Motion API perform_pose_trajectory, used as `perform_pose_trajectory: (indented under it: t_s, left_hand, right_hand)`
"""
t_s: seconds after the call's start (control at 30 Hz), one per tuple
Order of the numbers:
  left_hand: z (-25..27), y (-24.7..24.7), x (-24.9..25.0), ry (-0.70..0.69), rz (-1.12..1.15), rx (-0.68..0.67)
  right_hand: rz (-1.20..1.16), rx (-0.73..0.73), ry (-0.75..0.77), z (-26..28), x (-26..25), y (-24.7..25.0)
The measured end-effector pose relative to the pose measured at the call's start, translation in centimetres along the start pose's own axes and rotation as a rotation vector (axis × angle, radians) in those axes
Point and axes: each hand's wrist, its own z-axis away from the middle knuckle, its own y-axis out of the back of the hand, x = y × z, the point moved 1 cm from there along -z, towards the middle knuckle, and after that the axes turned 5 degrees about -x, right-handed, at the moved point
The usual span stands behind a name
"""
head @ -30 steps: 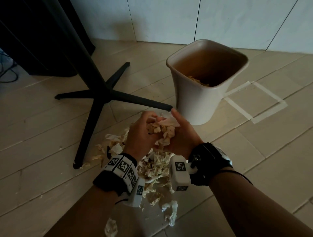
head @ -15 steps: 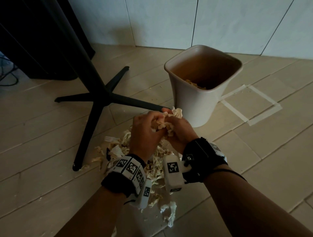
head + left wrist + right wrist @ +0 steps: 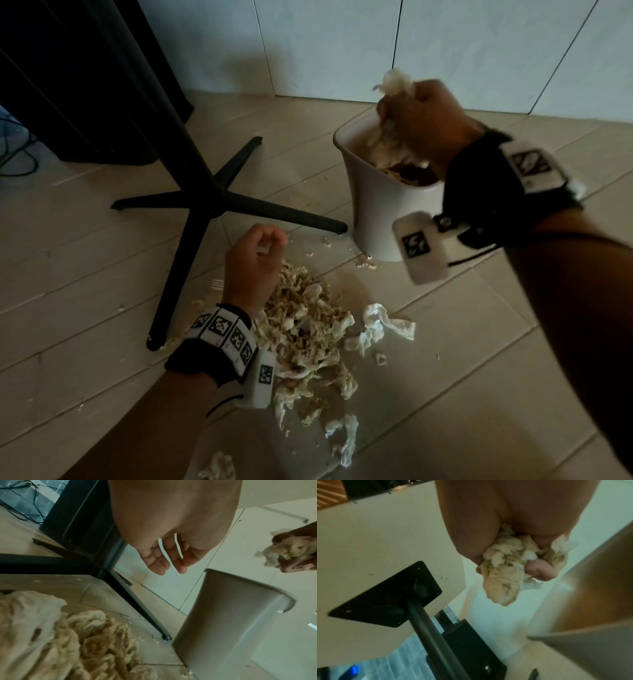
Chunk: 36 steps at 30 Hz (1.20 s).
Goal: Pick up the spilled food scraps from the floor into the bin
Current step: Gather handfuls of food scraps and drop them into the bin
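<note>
A heap of pale, shredded food scraps [image 3: 308,329] [image 3: 56,639] lies on the wooden floor. The cream bin [image 3: 380,212] [image 3: 231,622] stands behind it, with scraps inside. My right hand [image 3: 418,116] [image 3: 508,561] is raised over the bin's mouth and grips a handful of scraps [image 3: 510,566] [image 3: 394,85] that hangs out of the fist. My left hand [image 3: 257,257] [image 3: 169,563] hovers low over the far edge of the heap, fingers loosely curled, holding nothing.
A black table base [image 3: 212,202] with a pillar and spreading feet stands left of the bin; one foot ends close to the bin's base. A white plastic fork [image 3: 217,283] lies by the heap. Loose scraps [image 3: 346,442] are scattered nearer me. A pale wall [image 3: 479,48] is behind.
Both hands held a handful together above the heap. Now my right hand has carried it up over the bin, and my left hand has let go and stayed low by the heap.
</note>
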Motion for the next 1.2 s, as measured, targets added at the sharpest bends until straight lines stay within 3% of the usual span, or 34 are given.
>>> perform_pose_trajectory:
  t_s: [0.1,0.37,0.47,0.57,0.8,0.93,1.03,1.2]
  left_hand:
    - [-0.6,0.3,-2.4,0.088,-0.063,-0.072]
    - [-3.4,-0.6,-6.3,0.253,-0.284,-0.301]
    - [-4.9,-0.9,-8.0,0.354,-0.35,-0.403]
    - [-6.5,-1.5,-9.7,0.431,-0.461,-0.504]
    - [-9.5,-4.2,-12.0,0.477,-0.652,-0.651]
    - [-10.1,-5.7,-12.6,0.475,-0.673,-0.686]
    - [-10.7,-6.6,-12.8,0.482,-0.675,-0.684]
    - [-11.9,-7.4,-13.3,0.466,-0.687,-0.728]
  right_hand:
    - [0.16,0.015,-0.05,-1.6,0.2,2.3]
    - [0.6,-0.108,-0.196,-3.0,2.5,4.4]
    - [0.676,-0.207,-0.234,-2.6,2.4,4.2]
    - [0.709,-0.215,-0.215,-1.9,1.7,3.6]
    - [0.763,-0.166,0.16,0.5,-0.8,-1.6]
    - [0.686,-0.268,0.315,0.4,0.9,-6.7]
    - [0.631,-0.401,0.281,0.1,4.2,-10.0]
    - [0.615,-0.563,0.032,-0.5,12.4,-13.9]
